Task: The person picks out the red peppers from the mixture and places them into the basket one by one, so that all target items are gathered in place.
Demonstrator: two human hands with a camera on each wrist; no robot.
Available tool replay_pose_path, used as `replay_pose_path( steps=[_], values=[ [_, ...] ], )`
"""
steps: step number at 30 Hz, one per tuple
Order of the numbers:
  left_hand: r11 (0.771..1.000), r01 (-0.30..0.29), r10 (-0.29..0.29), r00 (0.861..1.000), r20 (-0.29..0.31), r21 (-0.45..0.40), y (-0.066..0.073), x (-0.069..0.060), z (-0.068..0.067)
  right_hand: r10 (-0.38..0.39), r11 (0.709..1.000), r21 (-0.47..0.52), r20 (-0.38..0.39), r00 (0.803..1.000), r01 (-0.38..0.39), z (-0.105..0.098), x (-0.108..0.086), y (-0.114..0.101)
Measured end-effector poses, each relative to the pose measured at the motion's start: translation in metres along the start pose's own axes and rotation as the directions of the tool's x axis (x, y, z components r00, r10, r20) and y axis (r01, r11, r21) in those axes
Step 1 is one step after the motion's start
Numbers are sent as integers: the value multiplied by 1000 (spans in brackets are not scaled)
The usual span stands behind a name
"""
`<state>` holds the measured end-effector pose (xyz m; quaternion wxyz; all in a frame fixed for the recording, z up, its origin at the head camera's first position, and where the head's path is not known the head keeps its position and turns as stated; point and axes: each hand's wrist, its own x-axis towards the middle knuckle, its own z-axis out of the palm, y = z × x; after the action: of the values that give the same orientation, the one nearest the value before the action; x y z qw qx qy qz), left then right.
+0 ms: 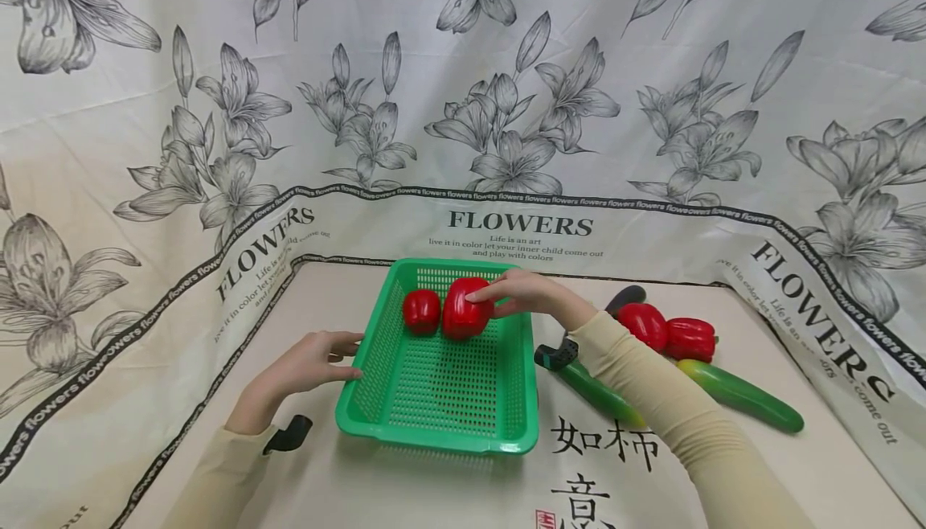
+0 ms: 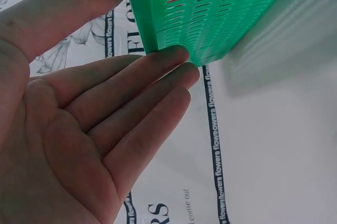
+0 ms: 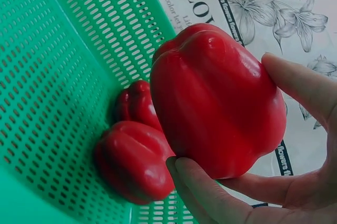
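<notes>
My right hand (image 1: 524, 292) grips a red bell pepper (image 3: 218, 103) between thumb and fingers, above the far part of a green perforated basket (image 1: 437, 444). Inside the basket, in the right wrist view, lie two more red bell peppers, a nearer one (image 3: 136, 162) and one partly hidden behind it (image 3: 139, 105). Only one pepper (image 1: 422, 311) shows clearly beside the held one in the head view. At the basket's left side is my left hand (image 2: 89, 113), its fingers extended against the outer wall and its thumb at the rim.
Right of the basket, partly behind my right arm, lie two red bell peppers (image 1: 642, 326) (image 1: 690, 339), a green cucumber with a yellowish end (image 1: 745, 397), another cucumber (image 1: 600, 394) and a dark rounded object (image 1: 626, 297). Flower-printed cloth (image 1: 521, 227) rises behind the table.
</notes>
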<state>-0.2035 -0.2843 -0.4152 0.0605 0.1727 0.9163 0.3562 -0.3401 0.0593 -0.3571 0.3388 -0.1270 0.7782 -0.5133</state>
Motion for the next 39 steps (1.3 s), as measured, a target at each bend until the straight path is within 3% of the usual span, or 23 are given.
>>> replay_pose_path(
  steps=[10, 20, 32, 39],
  values=[
    [1000, -16, 16, 1000, 2, 4, 1, 0, 0, -5, 1000, 2, 17, 1000, 5, 14, 16, -2],
    [1000, -8, 8, 1000, 3, 6, -1, 1, 1, 29, 997, 74, 41, 999, -32, 29, 29, -2],
    [1000, -7, 7, 1000, 2, 0, 0, 1, 0, 32, 999, 3, 13, 999, -32, 44, 41, 5],
    [1000, -11, 11, 1000, 1, -5, -1, 0, 1, 23, 999, 34, 56, 998, -25, 54, 48, 9]
  ],
)
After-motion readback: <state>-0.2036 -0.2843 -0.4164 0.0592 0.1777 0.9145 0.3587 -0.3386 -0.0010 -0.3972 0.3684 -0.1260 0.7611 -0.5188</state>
